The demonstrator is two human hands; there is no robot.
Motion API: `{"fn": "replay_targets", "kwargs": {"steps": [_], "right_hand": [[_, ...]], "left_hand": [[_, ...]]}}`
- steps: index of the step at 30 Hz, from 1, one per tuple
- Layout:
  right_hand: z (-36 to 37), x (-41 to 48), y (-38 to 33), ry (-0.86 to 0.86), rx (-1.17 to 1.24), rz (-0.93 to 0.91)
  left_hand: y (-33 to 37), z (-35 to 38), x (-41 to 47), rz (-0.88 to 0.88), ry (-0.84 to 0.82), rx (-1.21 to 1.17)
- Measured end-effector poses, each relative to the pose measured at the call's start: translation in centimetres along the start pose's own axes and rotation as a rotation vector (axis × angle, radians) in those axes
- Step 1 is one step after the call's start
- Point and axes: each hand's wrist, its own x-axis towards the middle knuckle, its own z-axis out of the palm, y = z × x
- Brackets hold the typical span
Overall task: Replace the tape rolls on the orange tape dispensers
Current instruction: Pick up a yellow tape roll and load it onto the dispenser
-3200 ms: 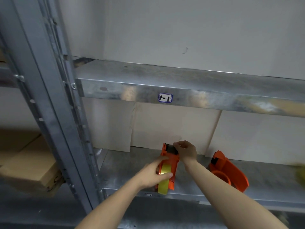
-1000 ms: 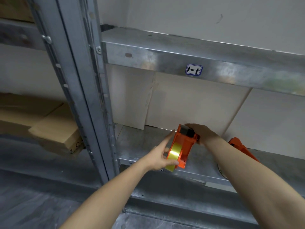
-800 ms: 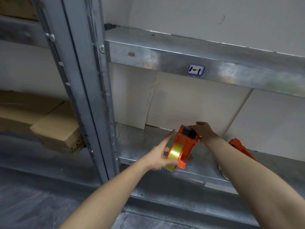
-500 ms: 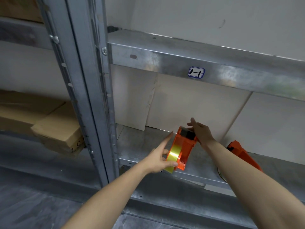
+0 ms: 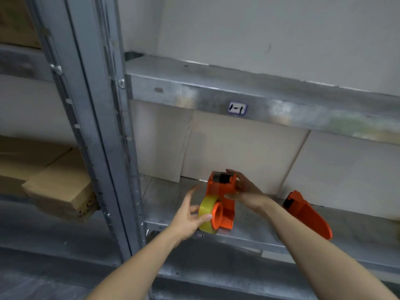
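An orange tape dispenser [image 5: 220, 191] stands on the metal shelf [image 5: 255, 232], its black roller end pointing up and back. A yellow tape roll [image 5: 206, 215] sits around the dispenser's orange hub, partly off to the left. My left hand [image 5: 188, 215] grips that roll from the left, thumb across its front. My right hand [image 5: 244, 187] holds the dispenser's upper body from the right. A second orange dispenser [image 5: 307, 213] lies on the shelf to the right, partly behind my right forearm.
A grey steel upright [image 5: 91, 131] rises at the left of the shelf bay. An upper shelf beam [image 5: 238, 98] with a small label crosses above. Pale boards [image 5: 242, 152] line the back. Cardboard boxes [image 5: 58, 191] sit on the neighbouring shelf at left.
The dispenser has turned so its hub side faces me, and the yellow roll has slid partway off to the left in my left hand. My right hand has moved onto the dispenser's side.
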Motion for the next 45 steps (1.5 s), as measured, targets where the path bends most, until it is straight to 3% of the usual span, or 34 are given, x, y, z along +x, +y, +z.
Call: {"fn": "replay_targets", "kwargs": {"steps": [11, 17, 19, 23, 34, 41, 45], "right_hand": [[1.4, -1.6, 1.4, 0.294, 0.176, 0.033], [1.6, -0.7, 2.1, 0.352, 0.172, 0.043], [1.7, -0.6, 2.1, 0.344, 0.177, 0.052], [1.8, -0.8, 2.2, 0.278, 0.197, 0.069], [4.2, -0.6, 3.4, 0.223, 0.215, 0.119], [6.1, 0.6, 3.1, 0.236, 0.074, 0.063], [6.7, 1.5, 2.8, 0.219, -0.03, 0.061]], "left_hand": [[0.5, 0.3, 0.1, 0.243, 0.111, 0.397], [0.2, -1.0, 0.4, 0.234, -0.098, 0.738], [-0.1, -0.7, 0.3, 0.236, -0.083, 0.812], [-0.5, -0.7, 0.6, 0.242, 0.043, 0.755], [-0.4, -1.7, 1.8, 0.082, 0.144, 0.658], [-1.2, -2.4, 2.2, -0.049, 0.121, 0.731], [-1.1, -2.5, 2.4, -0.015, 0.052, 0.77]]}}
